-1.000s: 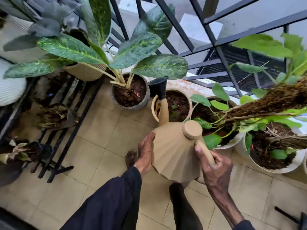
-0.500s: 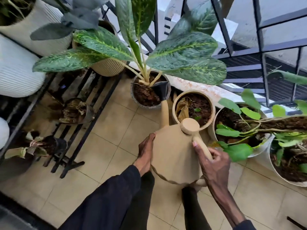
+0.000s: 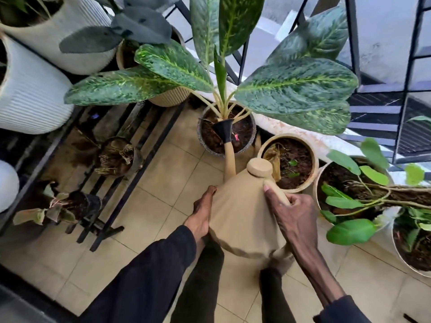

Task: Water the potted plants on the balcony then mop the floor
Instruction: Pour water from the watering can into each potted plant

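The right hand (image 3: pixel 296 213) grips the tan watering can (image 3: pixel 242 213) by its handle while the left hand (image 3: pixel 202 213) lies flat against its side (steadying the weight), rose (image 3: pixel 224 129) over the grey pot (image 3: pixel 203 145).

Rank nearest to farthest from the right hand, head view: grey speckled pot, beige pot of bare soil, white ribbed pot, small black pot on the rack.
1. Beige pot, just beyond the right hand gripping the watering can.
2. Grey speckled pot, under the spout.
3. Small black pot, lower left.
4. White ribbed pot, far left.
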